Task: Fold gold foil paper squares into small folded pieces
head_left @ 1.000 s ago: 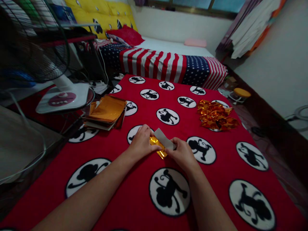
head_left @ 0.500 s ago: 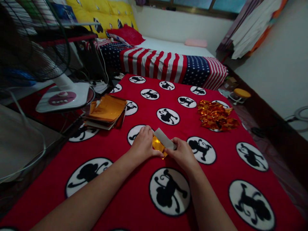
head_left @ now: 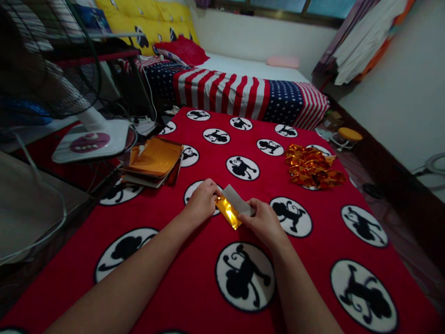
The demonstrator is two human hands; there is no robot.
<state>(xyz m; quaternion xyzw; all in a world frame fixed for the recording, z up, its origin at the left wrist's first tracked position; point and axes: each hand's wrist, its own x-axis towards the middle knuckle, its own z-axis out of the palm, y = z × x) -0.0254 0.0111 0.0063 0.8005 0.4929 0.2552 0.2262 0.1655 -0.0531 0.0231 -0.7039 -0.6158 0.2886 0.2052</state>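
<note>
A sheet of gold foil paper (head_left: 229, 212) lies partly folded in front of me, its shiny gold side facing up and a pale underside standing up along the far right edge. My left hand (head_left: 204, 200) pinches its far left corner, fingers bent together. At the right end, my right hand (head_left: 262, 218) grips the paper between thumb and fingers. Back left rests a stack of flat gold paper sheets (head_left: 155, 157). On the right is a heap of folded gold foil pieces (head_left: 311, 169).
Everything lies on a red cloth (head_left: 167, 297) with black monkey prints in white circles. A fan base (head_left: 92, 139) stands at left beside loose cables. Behind is a bed with a striped and starred cover (head_left: 222, 93). A yellow stool (head_left: 350, 135) is at far right.
My left hand has drawn back slightly to the left, and its thumb has left the near edge for the far left corner. More gold surface shows. My right hand stays put.
</note>
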